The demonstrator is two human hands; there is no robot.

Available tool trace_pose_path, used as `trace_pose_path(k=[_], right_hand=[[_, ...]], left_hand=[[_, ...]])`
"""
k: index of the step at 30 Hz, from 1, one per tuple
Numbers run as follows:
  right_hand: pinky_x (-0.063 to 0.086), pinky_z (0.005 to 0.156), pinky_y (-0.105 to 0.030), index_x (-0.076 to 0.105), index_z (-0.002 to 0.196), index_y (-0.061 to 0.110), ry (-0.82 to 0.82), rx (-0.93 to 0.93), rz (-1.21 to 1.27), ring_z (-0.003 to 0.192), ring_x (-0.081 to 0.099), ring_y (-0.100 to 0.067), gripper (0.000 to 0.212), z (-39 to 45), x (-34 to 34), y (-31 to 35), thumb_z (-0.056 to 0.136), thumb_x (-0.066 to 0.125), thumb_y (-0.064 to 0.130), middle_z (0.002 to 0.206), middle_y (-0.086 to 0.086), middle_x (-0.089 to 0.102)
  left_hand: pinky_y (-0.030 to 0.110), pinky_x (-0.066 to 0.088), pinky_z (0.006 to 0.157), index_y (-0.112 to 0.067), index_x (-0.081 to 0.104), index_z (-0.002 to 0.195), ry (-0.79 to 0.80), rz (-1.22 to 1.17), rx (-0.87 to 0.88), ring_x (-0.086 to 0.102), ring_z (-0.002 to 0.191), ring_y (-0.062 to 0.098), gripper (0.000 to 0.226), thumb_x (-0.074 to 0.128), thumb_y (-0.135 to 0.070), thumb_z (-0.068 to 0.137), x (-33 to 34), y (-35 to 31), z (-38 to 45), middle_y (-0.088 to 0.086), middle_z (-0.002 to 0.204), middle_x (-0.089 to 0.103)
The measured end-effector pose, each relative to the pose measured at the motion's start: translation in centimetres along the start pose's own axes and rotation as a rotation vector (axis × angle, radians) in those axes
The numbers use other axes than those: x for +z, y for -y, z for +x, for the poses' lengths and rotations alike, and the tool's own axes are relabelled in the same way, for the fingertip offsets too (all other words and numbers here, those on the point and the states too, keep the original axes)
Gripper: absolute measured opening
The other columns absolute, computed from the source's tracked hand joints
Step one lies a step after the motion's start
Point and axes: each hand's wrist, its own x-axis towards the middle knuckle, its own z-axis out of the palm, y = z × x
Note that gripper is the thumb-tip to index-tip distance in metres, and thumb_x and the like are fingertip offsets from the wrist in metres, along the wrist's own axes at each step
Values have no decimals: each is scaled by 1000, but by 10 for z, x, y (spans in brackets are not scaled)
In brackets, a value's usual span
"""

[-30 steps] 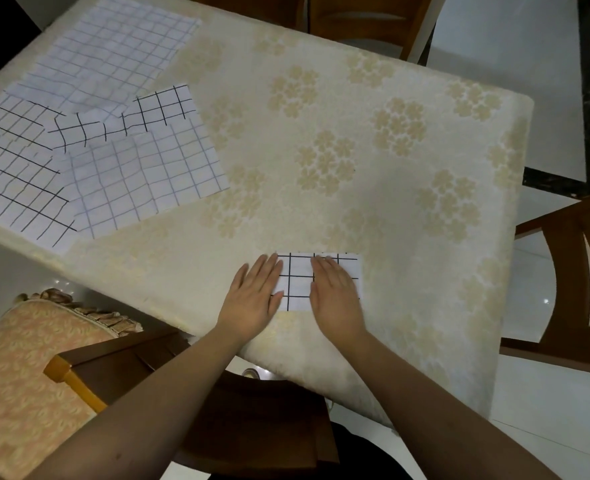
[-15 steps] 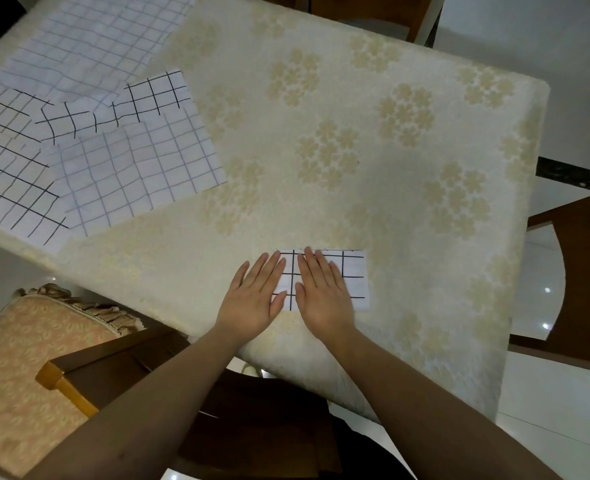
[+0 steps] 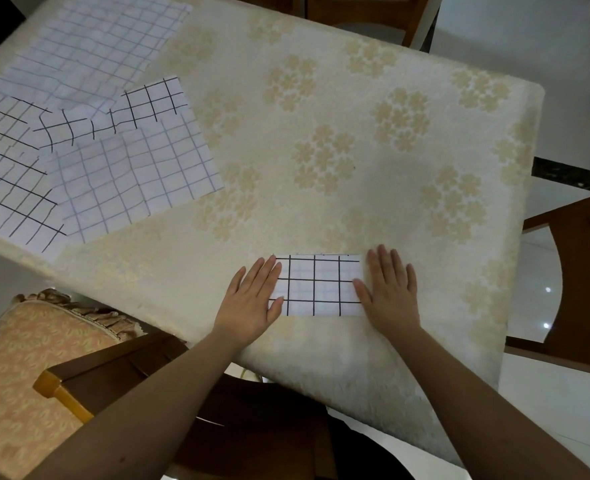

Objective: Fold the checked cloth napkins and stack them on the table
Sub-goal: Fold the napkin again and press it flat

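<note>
A folded white napkin with black checks (image 3: 317, 285) lies flat near the table's front edge. My left hand (image 3: 252, 299) rests flat on its left end, fingers apart. My right hand (image 3: 390, 289) lies flat at its right end, thumb touching the cloth, holding nothing. Several unfolded checked napkins overlap at the far left: one with faint grey lines (image 3: 134, 178), one with bold black lines (image 3: 6, 181), a crumpled bold-checked one (image 3: 141, 105) and a large faint one (image 3: 96, 46) at the back.
The table wears a cream cloth with a floral pattern (image 3: 321, 157). Wooden chairs stand at the right (image 3: 577, 282), at the back (image 3: 355, 8) and below me (image 3: 120, 368). A cushioned seat (image 3: 19, 368) sits at lower left.
My right hand has slid rightward across the folded napkin, from its middle to its right end. My left hand has stayed on the left end.
</note>
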Motion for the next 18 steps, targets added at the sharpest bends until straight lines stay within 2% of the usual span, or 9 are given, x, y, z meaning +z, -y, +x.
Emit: trace_pose_path(k=[1, 3, 5, 6, 8, 10, 12, 14, 18], right_hand=[[2, 118, -41, 33, 150, 16, -39, -18, 23, 147, 22, -27, 66, 3, -2, 1, 98, 27, 55, 160, -5, 26], [20, 111, -44, 55, 133, 14, -152, -98, 58, 132, 44, -31, 53, 12, -9, 7, 96, 39, 48, 141, -9, 52], [33, 99, -44, 64, 119, 16, -220, -196, 79, 114, 56, -32, 40, 22, -15, 13, 90, 54, 42, 122, -7, 62], [35, 95, -44, 66, 116, 17, -198, -221, 87, 109, 58, -32, 37, 29, -19, 18, 86, 63, 39, 117, -6, 63], [32, 96, -43, 64, 119, 20, -38, -209, 75, 109, 56, -30, 43, 40, -30, 25, 80, 74, 39, 118, -5, 59], [27, 99, -39, 57, 124, 26, 103, -176, 15, 115, 50, -25, 50, 53, -41, 30, 80, 73, 45, 123, -1, 54], [28, 99, -38, 54, 122, 28, 169, -169, -59, 116, 48, -22, 52, 65, -49, 34, 79, 72, 50, 122, 1, 55], [30, 97, -38, 54, 118, 27, 218, -165, -101, 114, 49, -21, 52, 73, -54, 37, 77, 73, 53, 119, 3, 57], [32, 95, -39, 58, 115, 23, 256, -159, -161, 112, 48, -22, 55, 78, -55, 40, 74, 73, 58, 116, 0, 54]], left_hand=[[44, 19, 118, -14, 30, 152, -8, -2, 5, 19, 148, 17, 64, 18, -50, 101, 0, 0, 0, 2, 161, 23], [41, 18, 117, -15, 35, 150, -49, -23, 16, 23, 147, 18, 62, 22, -50, 101, -1, 0, 2, 2, 159, 28], [38, 22, 112, -17, 46, 143, -120, -63, 9, 34, 141, 18, 57, 34, -49, 98, -7, 0, 7, 0, 152, 40], [37, 27, 106, -19, 52, 137, -151, -89, -5, 41, 136, 18, 53, 38, -48, 96, -12, 0, 12, -1, 147, 47], [38, 34, 96, -22, 58, 128, -156, -142, -44, 49, 126, 21, 45, 43, -45, 92, -27, 0, 27, -3, 135, 55], [39, 37, 93, -24, 55, 130, -54, -172, -87, 49, 122, 26, 42, 55, -37, 91, -43, 0, 45, -1, 133, 54], [39, 36, 93, -24, 51, 133, 96, -168, -134, 46, 122, 27, 48, 66, -32, 88, -59, -2, 63, 0, 132, 51], [38, 35, 93, -22, 52, 128, 206, -123, -159, 45, 121, 26, 48, 70, -30, 85, -72, -4, 79, 2, 129, 49], [39, 34, 90, -14, 58, 118, 329, 44, -148, 42, 119, 27, 40, 73, -26, 83, -81, -10, 98, 6, 125, 45]])
